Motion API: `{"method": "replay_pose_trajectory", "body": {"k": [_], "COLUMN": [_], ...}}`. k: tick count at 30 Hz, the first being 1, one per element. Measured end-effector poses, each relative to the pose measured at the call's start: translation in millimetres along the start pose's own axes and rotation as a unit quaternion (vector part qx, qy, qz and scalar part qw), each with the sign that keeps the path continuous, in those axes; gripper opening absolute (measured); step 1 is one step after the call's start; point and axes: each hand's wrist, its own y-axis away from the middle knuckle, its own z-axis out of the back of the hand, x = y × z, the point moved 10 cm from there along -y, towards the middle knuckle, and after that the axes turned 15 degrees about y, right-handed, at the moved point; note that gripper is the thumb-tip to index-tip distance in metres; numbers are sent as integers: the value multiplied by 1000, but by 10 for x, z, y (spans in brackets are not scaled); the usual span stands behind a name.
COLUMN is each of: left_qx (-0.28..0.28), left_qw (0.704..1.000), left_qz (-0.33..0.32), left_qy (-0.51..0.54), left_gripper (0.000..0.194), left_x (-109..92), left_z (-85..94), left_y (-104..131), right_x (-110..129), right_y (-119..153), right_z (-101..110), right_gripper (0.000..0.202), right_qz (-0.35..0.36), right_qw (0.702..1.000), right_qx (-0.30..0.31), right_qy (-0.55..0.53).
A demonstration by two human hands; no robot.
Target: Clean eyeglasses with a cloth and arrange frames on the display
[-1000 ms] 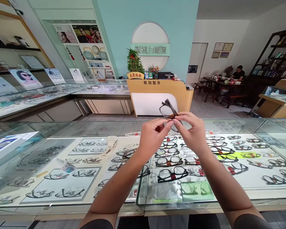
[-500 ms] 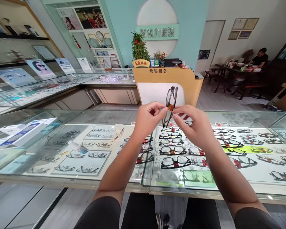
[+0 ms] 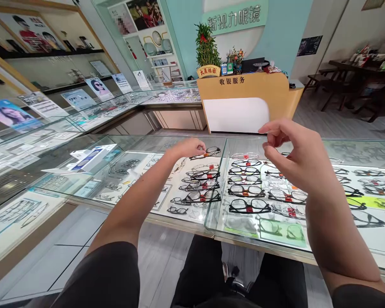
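Note:
In my left hand [image 3: 189,148], closed at its fingertips, is the temple side of a pair of dark-framed eyeglasses [image 3: 212,152] with an orange tag. The pair is low over the glass display case; whether it touches the glass I cannot tell. My right hand [image 3: 295,149] hangs over the right part of the case, thumb and forefinger apart, other fingers curled, nothing held. Below and between the hands, several rows of eyeglasses lie inside the case, among them a black pair [image 3: 249,206] with a red tag. The right forearm and hand hide some frames.
A white and blue box [image 3: 91,158] lies on the case at left. The case's front edge [image 3: 179,224] runs close to my legs. Farther back stand a wooden cashier counter [image 3: 244,90], a leafy plant [image 3: 207,47] and a side showcase with upright cards [image 3: 99,88].
Both hands held the eyeglasses up in the middle. My left hand has carried them left and down to the case, while my right hand has let go and moved right. The view has turned left.

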Motion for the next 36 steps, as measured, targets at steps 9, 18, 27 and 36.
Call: {"method": "replay_pose_trajectory", "body": {"k": [9, 18, 27, 36], "left_qx": [30, 54, 22, 22], "left_qw": [994, 988, 990, 988], "left_qz": [69, 98, 97, 119], "left_qy": [-80, -106, -96, -95], "left_gripper": [27, 34, 34, 37], "left_x": [459, 583, 679, 740], "left_z": [-421, -555, -335, -380], "left_y": [-252, -348, -476, -790], "right_x": [64, 72, 86, 64], "right_y": [8, 15, 14, 33], "right_z": [28, 23, 5, 25], "right_gripper": [20, 20, 15, 17], "right_qz": [43, 44, 37, 13], "right_qw": [999, 999, 998, 998], "right_qx": [-1, 18, 41, 53], "right_qy": [9, -16, -31, -45]}}
